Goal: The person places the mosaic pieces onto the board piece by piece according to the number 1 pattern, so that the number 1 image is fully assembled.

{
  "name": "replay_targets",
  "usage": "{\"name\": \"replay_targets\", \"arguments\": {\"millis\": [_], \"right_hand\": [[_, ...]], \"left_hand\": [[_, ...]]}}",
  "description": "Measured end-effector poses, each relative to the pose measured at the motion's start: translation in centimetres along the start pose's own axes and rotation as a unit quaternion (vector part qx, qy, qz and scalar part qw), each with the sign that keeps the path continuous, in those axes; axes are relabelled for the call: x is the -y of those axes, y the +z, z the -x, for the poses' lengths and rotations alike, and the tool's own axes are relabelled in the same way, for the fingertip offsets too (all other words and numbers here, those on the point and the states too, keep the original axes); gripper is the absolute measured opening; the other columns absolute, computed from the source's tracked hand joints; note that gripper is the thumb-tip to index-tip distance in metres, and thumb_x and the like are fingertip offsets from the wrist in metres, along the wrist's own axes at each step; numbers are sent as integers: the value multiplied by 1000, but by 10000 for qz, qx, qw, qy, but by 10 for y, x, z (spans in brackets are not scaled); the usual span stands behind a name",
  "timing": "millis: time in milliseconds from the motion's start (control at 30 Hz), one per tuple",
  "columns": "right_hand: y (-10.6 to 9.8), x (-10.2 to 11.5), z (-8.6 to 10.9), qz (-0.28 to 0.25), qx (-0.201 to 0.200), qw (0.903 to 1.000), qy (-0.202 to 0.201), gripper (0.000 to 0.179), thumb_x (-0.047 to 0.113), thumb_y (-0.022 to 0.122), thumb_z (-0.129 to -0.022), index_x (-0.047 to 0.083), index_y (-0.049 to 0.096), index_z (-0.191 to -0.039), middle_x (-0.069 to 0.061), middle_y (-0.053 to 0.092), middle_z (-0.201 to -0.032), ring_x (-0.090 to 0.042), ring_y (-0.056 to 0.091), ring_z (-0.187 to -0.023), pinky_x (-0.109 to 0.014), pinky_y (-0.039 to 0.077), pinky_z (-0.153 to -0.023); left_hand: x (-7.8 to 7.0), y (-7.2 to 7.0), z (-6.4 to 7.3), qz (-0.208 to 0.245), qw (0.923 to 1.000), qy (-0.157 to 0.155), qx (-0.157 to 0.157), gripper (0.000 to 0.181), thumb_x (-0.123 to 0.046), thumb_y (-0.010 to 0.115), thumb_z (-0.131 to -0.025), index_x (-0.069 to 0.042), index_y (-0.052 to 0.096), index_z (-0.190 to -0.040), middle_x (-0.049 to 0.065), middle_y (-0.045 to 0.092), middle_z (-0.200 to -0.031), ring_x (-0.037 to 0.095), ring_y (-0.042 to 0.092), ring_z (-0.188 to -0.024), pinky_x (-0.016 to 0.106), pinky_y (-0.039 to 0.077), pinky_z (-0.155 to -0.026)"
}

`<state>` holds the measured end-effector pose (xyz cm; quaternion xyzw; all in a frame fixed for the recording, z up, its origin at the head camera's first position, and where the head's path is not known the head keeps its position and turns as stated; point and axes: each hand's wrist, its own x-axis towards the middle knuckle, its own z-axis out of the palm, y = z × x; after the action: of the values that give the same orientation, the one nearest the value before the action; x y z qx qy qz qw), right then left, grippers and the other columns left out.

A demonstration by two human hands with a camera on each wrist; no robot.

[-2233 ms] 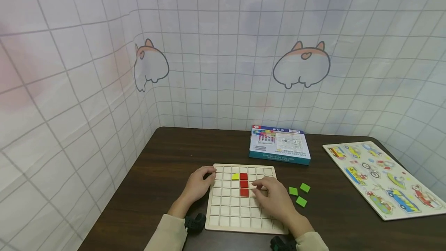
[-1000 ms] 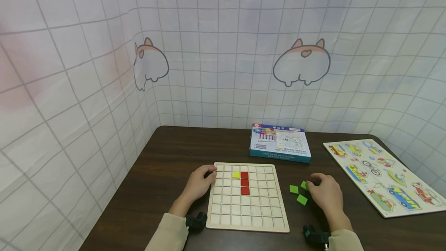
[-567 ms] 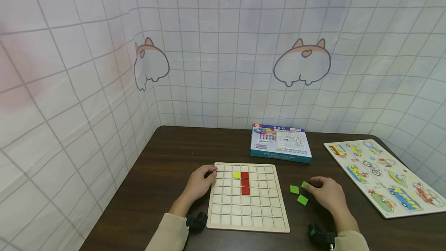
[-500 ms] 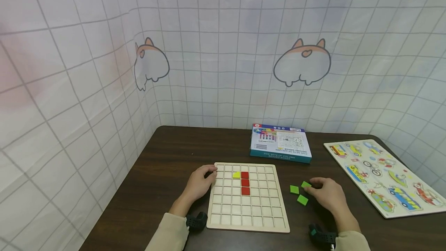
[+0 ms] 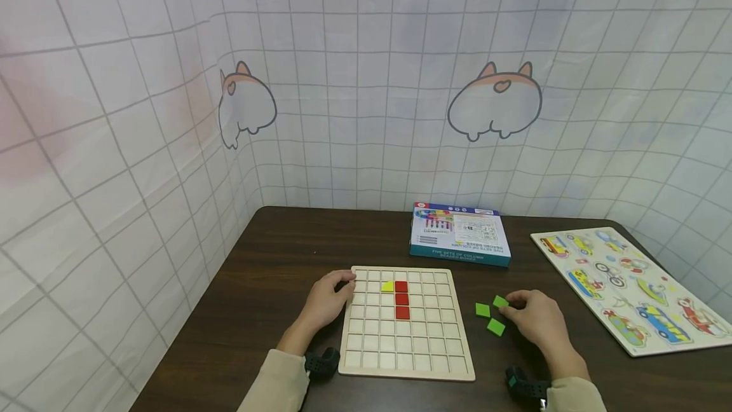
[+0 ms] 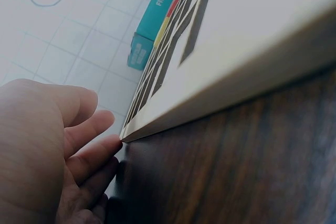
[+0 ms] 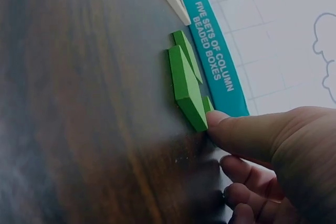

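Observation:
A pale wooden grid board (image 5: 407, 367) lies on the dark table, with a column of red square tiles (image 5: 402, 299) and one yellow piece (image 5: 387, 287) in its cells. My left hand (image 5: 325, 302) is beside the board's far left corner; in the left wrist view, loosely extended fingertips (image 6: 118, 142) meet its edge. To the right of the board lie green square tiles (image 5: 495, 327). My right hand (image 5: 537, 320) has thumb and index at the right corner of the rearmost green tile (image 5: 500, 301), pinching it. In the right wrist view nearer tiles (image 7: 184, 82) mostly hide it.
Behind the board lies a flat teal-and-white box (image 5: 460, 237). A picture puzzle board (image 5: 635, 294) with vehicle shapes is at the right of the table. White gridded cloth (image 5: 366, 113) hangs behind and at the sides. Black bands with cameras (image 5: 323, 364) sit at both wrists.
My right hand has moved right from over the board to the green tiles, then stayed at the rearmost one with slight finger shifts. The left hand has kept its place at the board's edge.

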<state>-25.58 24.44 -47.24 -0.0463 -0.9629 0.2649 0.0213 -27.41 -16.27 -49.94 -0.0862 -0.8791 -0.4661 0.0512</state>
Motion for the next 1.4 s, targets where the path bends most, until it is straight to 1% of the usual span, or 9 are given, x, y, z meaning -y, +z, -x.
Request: {"name": "replay_targets", "arguments": {"millis": [300, 433, 633, 900, 1067, 1200, 1300, 1400], "right_hand": [[1, 2, 0, 164, -55, 9997, -184, 32, 25, 75, -87, 0, 72, -107, -23, 63, -109, -35, 59, -93, -54, 48, -80], [1, 3, 2, 308, -129, 9990, -298, 31, 25, 75, -86, 0, 73, -104, -23, 62, -108, -37, 60, -94, -54, 49, -79], [2, 5, 2, 372, -166, 9989, -229, 30, 26, 76, -83, 1, 73, -100, -18, 63, -98, -30, 59, -83, -49, 50, -72], [3, 7, 2, 320, -352, 9987, -159, 33, 26, 75, -83, -1, 72, -102, -20, 67, -98, -27, 58, -78, -47, 50, -69], [7, 15, 3, 282, -587, 9975, -279, 33, 25, 73, -83, -1, 72, -103, -22, 68, -102, -27, 59, -78, -47, 50, -69], [10, 26, 7, 259, -786, 9959, -359, 32, 23, 73, -82, 0, 72, -104, -19, 70, -96, -22, 56, -67, -38, 47, -57], [10, 36, 10, 153, -803, 9957, -440, 32, 21, 72, -82, 0, 72, -105, -15, 72, -91, -18, 53, -60, -32, 43, -50], [11, 44, 12, -14, -750, 9956, -566, 31, 21, 71, -82, 0, 72, -105, -11, 72, -91, -16, 56, -63, -30, 45, -53]], "left_hand": [[-1, 0, 0, 11, 10000, -26, 7, 32, -26, 55, -101, -12, 64, -128, 10, 56, -137, 33, 47, -132, 56, 37, -106], [0, 0, -1, -20, 10000, -25, 13, 32, -26, 55, -101, -12, 64, -128, 9, 56, -137, 33, 47, -131, 57, 38, -106], [1, 0, -1, -3, 10000, 6, 36, 31, -26, 55, -101, -12, 64, -128, 9, 56, -137, 33, 47, -131, 57, 38, -105], [2, 1, -1, -16, 10000, -7, -6, 32, -28, 55, -101, -13, 65, -127, 8, 55, -138, 33, 46, -132, 57, 38, -106], [2, 1, -1, -39, 10000, -24, -36, 31, -27, 55, -101, -13, 65, -127, 9, 56, -137, 33, 47, -132, 57, 38, -106], [0, 0, -1, -19, 10000, -44, -17, 31, -26, 55, -101, -12, 65, -127, 9, 56, -138, 33, 46, -132, 56, 38, -106], [-1, 0, -1, -16, 10000, -65, -17, 31, -25, 55, -101, -12, 65, -127, 9, 55, -138, 33, 46, -132, 56, 38, -107], [-1, 0, 0, -42, 10000, -51, -34, 31, -25, 55, -101, -12, 65, -127, 10, 56, -137, 33, 47, -131, 56, 38, -106]]}}
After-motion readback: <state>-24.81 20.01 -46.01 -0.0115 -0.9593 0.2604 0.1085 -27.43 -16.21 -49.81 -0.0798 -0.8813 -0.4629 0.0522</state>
